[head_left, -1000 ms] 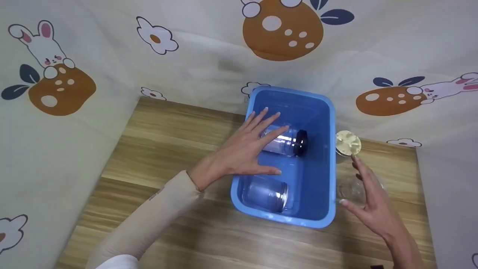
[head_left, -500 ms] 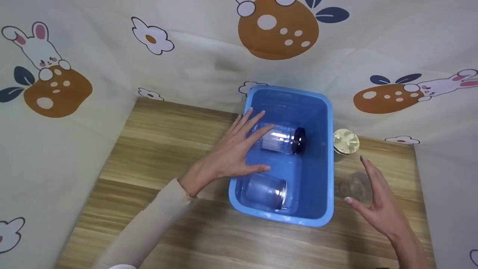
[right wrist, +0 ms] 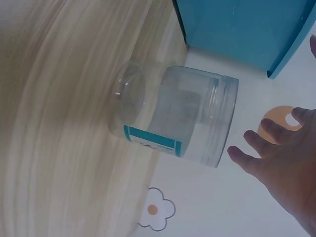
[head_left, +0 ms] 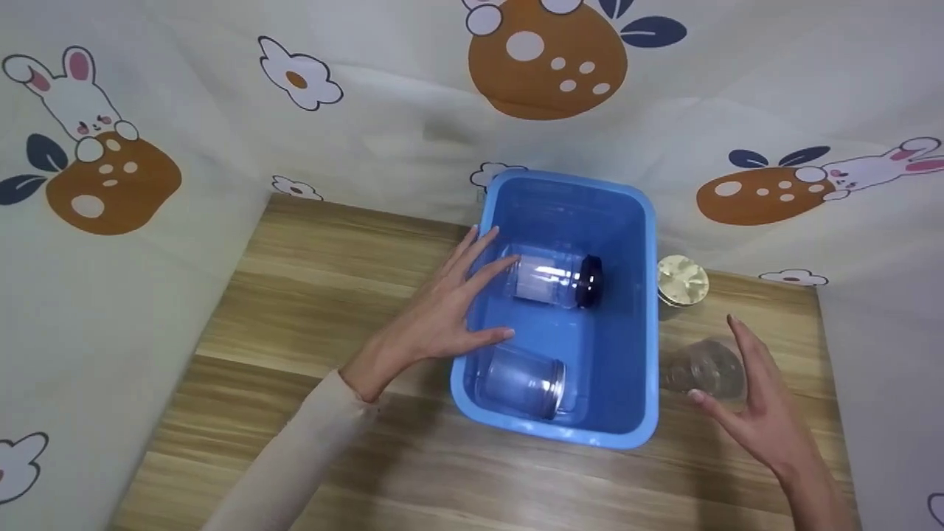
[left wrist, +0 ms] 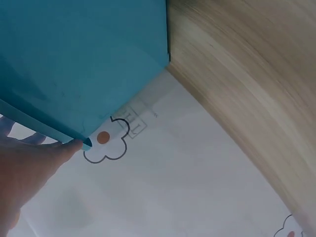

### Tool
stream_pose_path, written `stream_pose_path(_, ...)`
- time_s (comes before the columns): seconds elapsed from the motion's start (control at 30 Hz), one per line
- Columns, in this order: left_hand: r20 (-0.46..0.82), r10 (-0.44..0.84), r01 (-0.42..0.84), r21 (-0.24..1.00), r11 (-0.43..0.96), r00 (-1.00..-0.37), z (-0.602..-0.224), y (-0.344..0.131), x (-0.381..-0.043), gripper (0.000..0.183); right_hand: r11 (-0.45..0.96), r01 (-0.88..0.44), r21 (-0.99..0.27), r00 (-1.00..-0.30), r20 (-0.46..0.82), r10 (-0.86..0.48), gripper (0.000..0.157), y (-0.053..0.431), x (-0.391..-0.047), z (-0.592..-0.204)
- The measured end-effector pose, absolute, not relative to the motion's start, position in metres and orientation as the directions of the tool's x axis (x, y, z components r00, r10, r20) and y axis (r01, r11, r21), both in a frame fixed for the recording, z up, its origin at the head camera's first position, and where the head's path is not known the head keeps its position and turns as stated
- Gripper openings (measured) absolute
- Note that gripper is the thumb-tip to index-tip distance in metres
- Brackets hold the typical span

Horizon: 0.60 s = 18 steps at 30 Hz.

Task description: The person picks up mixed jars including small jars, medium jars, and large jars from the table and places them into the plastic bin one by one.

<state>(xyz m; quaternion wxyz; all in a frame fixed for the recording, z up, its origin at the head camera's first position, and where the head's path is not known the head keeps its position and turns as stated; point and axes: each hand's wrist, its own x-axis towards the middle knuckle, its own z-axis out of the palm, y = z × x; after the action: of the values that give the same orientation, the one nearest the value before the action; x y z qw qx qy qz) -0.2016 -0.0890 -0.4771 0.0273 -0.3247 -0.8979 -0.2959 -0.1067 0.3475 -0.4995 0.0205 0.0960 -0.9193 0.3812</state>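
Head view shows left grip (head_left: 436, 316) released at a blue bin (head_left: 651, 332), right grip (head_left: 763, 420) released just beside a clear jar (head_left: 714, 369).

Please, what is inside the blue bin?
In the blue bin, a dark-lidded jar and another clear jar lie on their sides. The left hand covers part of the bin's left side; what is behind it cannot be seen.
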Motion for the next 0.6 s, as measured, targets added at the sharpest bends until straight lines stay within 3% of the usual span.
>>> stream_pose_path(0.2, 0.204, 0.517, 0.523, 0.602, 0.604, -0.831, -0.481, -0.094, -0.197, 0.086, 0.7, -0.155, -0.697, -0.987, 0.08, -0.139, 0.109, 0.352, -0.105, -0.504)
stream_pose_path(0.6, 0.231, 0.521, 0.52, 0.679, 0.519, -0.822, -0.492, -0.101, -0.195, 0.084, 0.732, -0.133, -0.669, -0.991, 0.082, -0.104, 0.112, 0.364, -0.102, -0.515)
